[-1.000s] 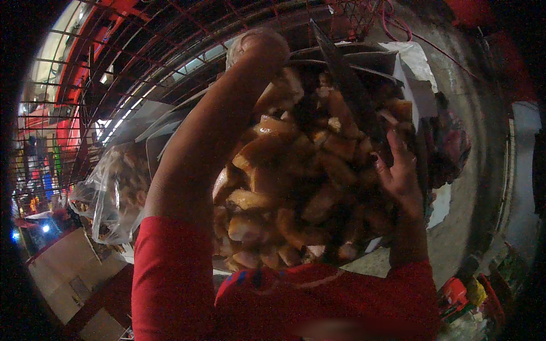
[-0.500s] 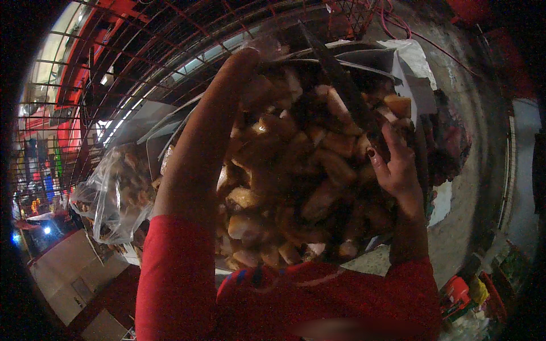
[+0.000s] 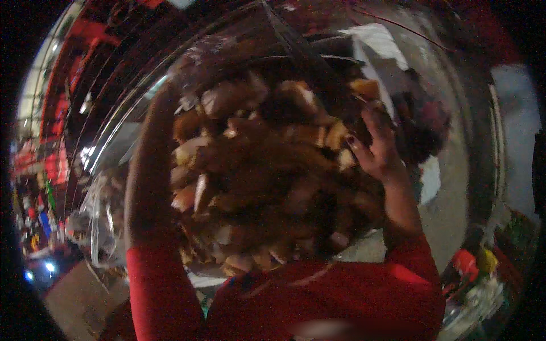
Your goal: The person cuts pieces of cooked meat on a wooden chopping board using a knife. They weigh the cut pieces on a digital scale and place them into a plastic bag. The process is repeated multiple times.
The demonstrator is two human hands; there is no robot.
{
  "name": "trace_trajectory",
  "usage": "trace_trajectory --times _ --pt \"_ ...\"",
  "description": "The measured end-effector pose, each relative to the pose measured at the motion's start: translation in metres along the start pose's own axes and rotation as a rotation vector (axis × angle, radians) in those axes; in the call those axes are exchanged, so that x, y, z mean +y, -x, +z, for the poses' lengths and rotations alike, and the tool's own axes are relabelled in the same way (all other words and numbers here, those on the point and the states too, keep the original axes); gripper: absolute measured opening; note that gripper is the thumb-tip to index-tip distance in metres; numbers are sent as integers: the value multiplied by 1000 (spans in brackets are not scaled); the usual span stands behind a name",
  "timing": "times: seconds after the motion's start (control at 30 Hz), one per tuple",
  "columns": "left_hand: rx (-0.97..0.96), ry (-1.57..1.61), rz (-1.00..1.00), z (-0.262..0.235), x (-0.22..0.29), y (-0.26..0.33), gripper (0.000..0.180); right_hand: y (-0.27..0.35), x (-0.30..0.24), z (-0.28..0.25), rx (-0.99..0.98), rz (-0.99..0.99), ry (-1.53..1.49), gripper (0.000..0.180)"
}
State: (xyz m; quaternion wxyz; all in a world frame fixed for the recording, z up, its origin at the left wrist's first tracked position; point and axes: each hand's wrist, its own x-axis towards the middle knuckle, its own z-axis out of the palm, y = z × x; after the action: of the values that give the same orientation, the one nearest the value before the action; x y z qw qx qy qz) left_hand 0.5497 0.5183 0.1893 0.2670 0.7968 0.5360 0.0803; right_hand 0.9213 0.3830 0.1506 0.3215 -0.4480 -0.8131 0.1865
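Brown, partly glossy chunks (image 3: pixel 267 165), of a kind the blur leaves uncertain, form a heap between the two forearms, to the left of the right hand (image 3: pixel 376 145) and to the right of and nearer the body than the left hand (image 3: pixel 185 65). The heap sits in a container whose pale wall (image 3: pixel 372 74) rises just beyond the right hand.

The principal relation concerns a long dark blade (image 3: pixel 301 54). Its long axis slants from just beside the fingers of the right hand outward and leftward over the far part of the heap, narrowing to a point; the right hand is clearly the nearer one, and the point lies well to the right of the left hand. The right thumb and forefinger stand apart; whether the other fingers close on a handle cannot be told. The left hand is blurred among clear plastic film (image 3: pixel 207 51), so its grip cannot be told either.

Nearer the body than the left hand, outside its forearm, is a clear plastic bag (image 3: pixel 105 227). Beyond the right hand lies a white sheet (image 3: pixel 378 42); to its right is a dark purplish bundle (image 3: pixel 426 128).
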Motion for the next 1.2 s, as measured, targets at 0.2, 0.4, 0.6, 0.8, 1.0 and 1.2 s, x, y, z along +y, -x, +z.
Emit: trace_trajectory --times 0.2,0.4,0.6,0.8,1.0,1.2 --pt "-27 173 94 30 35 -34 51 -5 -10 -2 366 162 -719 65" --pt "20 362 149 26 72 1 56 11 -33 -32 505 282 -759 75" --pt "126 594 29 -19 69 182 62 70 -68 -28 414 298 -704 61" --pt "507 458 -398 -48 60 431 60 118 -122 -5 219 291 -753 69" --pt "680 -638 -905 -4 56 702 53 122 -193 19 70 -16 -51 64" --pt "818 -370 -1272 89 -24 822 50 114 -259 75 -442 204 -487 61"
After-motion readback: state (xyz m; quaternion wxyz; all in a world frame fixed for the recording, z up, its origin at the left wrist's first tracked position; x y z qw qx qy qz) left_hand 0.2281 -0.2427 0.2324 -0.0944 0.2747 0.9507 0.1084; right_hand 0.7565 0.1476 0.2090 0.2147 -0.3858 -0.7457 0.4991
